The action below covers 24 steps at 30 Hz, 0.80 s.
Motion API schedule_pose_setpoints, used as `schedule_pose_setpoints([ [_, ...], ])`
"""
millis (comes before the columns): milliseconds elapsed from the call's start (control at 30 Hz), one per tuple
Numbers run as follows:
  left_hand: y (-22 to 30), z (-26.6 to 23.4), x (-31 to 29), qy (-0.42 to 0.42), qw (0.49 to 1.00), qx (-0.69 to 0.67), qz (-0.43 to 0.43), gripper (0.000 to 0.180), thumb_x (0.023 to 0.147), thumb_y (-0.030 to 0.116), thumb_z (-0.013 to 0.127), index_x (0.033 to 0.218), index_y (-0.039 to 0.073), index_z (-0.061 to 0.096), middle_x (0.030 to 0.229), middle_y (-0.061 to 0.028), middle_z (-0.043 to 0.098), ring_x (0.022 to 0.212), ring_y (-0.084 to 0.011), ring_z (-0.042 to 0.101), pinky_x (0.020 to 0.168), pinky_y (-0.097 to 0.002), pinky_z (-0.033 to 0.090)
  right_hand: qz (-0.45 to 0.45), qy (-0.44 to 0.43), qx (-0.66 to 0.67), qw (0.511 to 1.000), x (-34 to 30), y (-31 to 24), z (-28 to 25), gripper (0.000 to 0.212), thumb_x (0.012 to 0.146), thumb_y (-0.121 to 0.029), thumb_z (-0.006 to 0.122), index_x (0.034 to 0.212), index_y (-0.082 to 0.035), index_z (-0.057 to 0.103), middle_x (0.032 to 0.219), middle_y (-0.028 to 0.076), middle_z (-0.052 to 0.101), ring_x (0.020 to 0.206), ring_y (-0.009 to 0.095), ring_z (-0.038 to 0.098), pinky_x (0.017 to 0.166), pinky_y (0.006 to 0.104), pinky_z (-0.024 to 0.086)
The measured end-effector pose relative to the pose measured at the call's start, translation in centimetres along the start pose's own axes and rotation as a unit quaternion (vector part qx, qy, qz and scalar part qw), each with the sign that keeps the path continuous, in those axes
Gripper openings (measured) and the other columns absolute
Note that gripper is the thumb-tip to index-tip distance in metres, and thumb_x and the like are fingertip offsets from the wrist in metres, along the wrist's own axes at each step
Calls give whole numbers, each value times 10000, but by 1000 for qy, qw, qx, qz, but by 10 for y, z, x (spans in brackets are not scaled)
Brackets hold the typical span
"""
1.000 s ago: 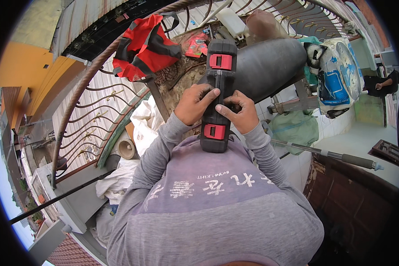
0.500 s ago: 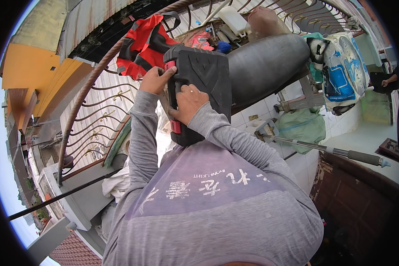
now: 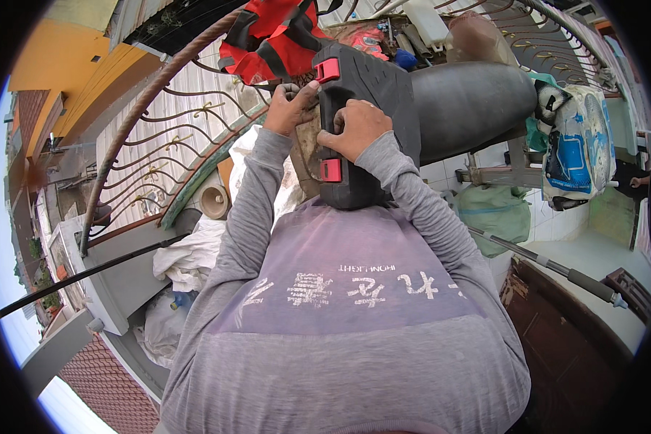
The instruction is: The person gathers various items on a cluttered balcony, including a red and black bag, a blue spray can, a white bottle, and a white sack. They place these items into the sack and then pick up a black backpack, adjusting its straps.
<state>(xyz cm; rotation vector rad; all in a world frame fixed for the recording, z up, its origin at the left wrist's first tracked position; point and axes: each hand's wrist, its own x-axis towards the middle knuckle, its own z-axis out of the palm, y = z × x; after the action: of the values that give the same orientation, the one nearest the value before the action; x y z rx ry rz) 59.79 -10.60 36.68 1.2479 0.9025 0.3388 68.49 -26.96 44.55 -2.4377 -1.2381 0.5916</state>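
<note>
A black hard plastic tool case lies in front of me, its handle side facing left. It carries two red latches, an upper latch and a lower latch. My right hand is closed at the handle part between them, fingers bent over the edge and thumb beneath. Just left of the case is my left hand, fingers loosely curled and apart from the thumb. Its thumb tip is at the case's edge, just below the upper latch.
A large dark rounded surface lies right of the case. Behind stand a red and black bag and a white jug. A curved metal railing runs along the left. On the right are a white and blue sack and a pole.
My left thumb has come off the upper latch to the case's edge below it. My right hand has shifted from near the lower latch toward the handle. Both latches show more red.
</note>
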Motion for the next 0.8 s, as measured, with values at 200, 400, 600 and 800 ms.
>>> schedule_pose_setpoints([
  [200, -11, -1, -111, -106, 978, 179, 11, 560, 901, 480, 708, 1079, -51, 695, 888, -122, 715, 797, -173, 656, 736, -315, 532, 43, 44, 47, 997, 2, 11, -12, 443, 735, -502, 714, 776, -62, 744, 922, 118, 671, 932, 292, 668, 814, 413, 538],
  [400, 18, -11, -133, -81, 919, 385, 0, 590, 829, 463, 775, 1097, -56, 695, 940, -191, 728, 874, -228, 704, 806, -317, 533, 55, 1, 6, 998, 12, -11, 5, 421, 745, -493, 716, 802, -78, 755, 953, 120, 683, 965, 297, 670, 825, 433, 535],
  [600, -19, -31, -125, -53, 930, 363, -12, 506, 832, 442, 776, 939, -39, 663, 825, -129, 659, 738, -243, 633, 694, -362, 489, 31, 5, -20, 999, 15, -23, 26, 423, 745, -486, 721, 797, -67, 744, 960, 123, 682, 992, 305, 662, 837, 452, 533],
  [800, 2, -24, -135, -156, 931, 298, 141, 425, 905, 398, 725, 961, 0, 588, 796, -36, 549, 770, -164, 559, 693, -345, 450, 64, -1, -6, 998, 23, -24, 10, 452, 694, -492, 757, 808, -55, 734, 953, 132, 688, 966, 309, 674, 818, 446, 539],
])
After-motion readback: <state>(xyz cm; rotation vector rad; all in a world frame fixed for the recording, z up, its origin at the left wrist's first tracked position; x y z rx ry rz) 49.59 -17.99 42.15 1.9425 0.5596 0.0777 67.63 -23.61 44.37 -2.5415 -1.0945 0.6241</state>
